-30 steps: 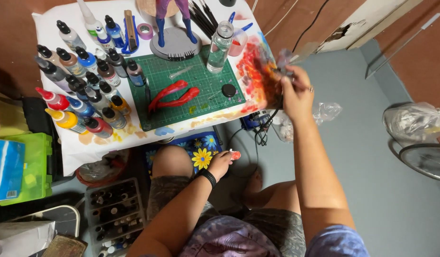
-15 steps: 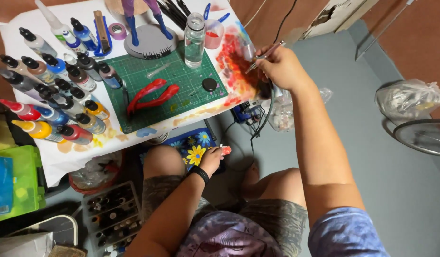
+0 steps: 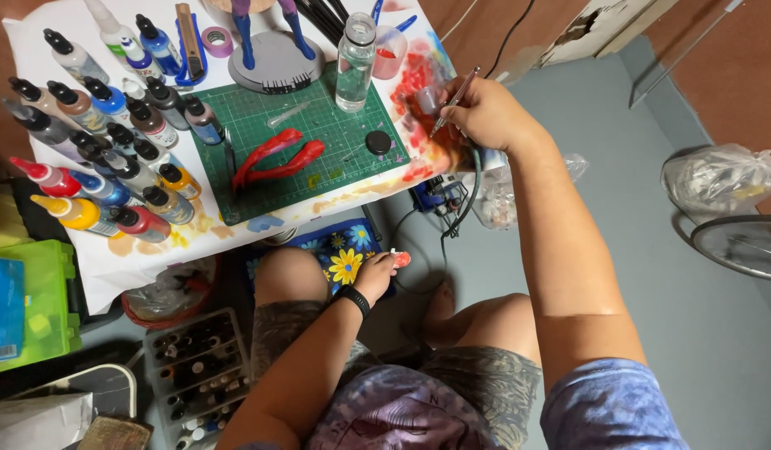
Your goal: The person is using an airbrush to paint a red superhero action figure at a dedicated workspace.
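A: Two hands, which one is nearer the work?
B: Right hand, far right at the table edge, is gripping the airbrush. Its long axis is slanting, tip pointing down-left toward the green mat. Left hand is resting near my knee, loosely curled.

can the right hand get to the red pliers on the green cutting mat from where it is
Probably yes. The right hand hovers at the table's right edge holding an airbrush; the red pliers lie uncovered on the cutting mat, only a small black cap between. But the hand is occupied.
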